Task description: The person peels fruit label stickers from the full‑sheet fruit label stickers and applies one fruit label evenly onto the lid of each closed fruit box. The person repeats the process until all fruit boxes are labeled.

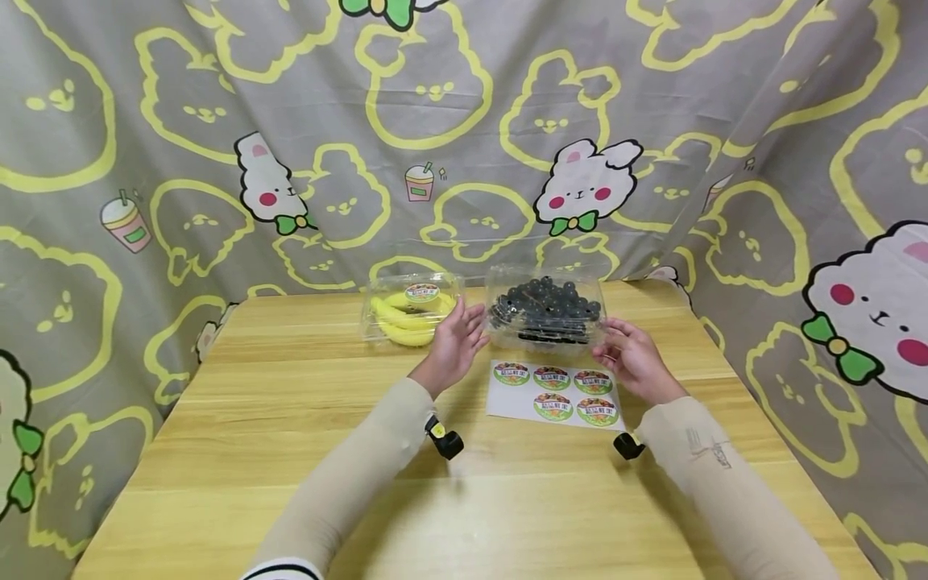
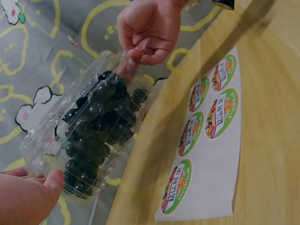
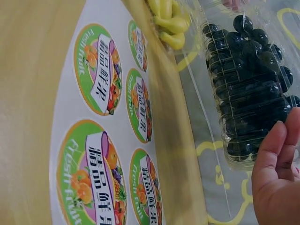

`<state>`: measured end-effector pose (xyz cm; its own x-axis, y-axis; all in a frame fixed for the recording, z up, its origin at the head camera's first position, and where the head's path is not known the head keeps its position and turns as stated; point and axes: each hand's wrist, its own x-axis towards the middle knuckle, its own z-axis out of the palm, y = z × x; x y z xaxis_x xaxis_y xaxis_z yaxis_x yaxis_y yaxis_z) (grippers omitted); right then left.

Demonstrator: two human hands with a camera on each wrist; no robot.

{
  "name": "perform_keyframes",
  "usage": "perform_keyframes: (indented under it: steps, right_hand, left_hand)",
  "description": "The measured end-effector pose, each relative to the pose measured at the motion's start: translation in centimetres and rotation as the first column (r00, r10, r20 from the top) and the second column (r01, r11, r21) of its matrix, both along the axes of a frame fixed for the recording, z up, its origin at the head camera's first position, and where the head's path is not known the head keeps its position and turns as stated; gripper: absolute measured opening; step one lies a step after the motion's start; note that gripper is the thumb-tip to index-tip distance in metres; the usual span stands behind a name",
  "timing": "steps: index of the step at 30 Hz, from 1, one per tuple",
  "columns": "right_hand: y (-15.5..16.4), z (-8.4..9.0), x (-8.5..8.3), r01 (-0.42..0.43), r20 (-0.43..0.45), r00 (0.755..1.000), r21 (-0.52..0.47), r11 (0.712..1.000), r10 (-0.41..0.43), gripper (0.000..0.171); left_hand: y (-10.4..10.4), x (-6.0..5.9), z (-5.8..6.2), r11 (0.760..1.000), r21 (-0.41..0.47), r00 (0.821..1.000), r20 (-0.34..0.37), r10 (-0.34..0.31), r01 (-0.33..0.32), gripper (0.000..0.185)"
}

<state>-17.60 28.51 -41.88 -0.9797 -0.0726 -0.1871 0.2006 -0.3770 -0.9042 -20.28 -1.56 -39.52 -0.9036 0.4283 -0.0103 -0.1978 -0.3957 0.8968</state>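
A clear plastic clamshell box (image 1: 547,332) full of dark grapes (image 2: 101,112) stands at the back of the table. At its left side is my left hand (image 1: 454,342), fingers fairly straight, the tips at the box's edge. My right hand (image 1: 638,362) pinches the right edge of the box between thumb and curled fingers; the right wrist view shows those fingers (image 3: 274,145) against the clear wall. In front of the box lies a white sheet (image 1: 511,400) with several round fruit stickers (image 1: 551,379), one place on it bare. Whether the lid is latched I cannot tell.
To the left stands another clear box (image 1: 370,330) holding yellow bananas (image 1: 402,332), with a round sticker (image 1: 422,292) on its lid. The wooden table (image 1: 304,403) ends at the back against a patterned curtain (image 1: 478,121).
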Motion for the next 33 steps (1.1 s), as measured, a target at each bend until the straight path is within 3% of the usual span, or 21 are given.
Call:
perform_keyframes:
  steps: [15,20,33]
  right_hand:
    - [-0.7,-0.7,1.5,-0.015,-0.036,0.999,0.044,0.999,0.016,0.029]
    - [-1.1,-0.6,2.0,-0.038,-0.077,0.996,0.083,0.996,0.045,0.032]
    - [-2.4,-0.8,2.5,-0.079,-0.077,0.993,0.093,0.993,0.086,0.042]
  left_hand:
    - [-2.3,1.9,-0.5,0.999,0.017,0.999,0.012,-0.049,0.049,0.072]
    - [-3.3,2.6,-0.7,0.999,-0.001,0.999,0.014,-0.048,0.048,0.072]
    - [-5.4,4.4,-0.8,0.999,0.007,0.999,0.013,-0.048,0.048,0.07]
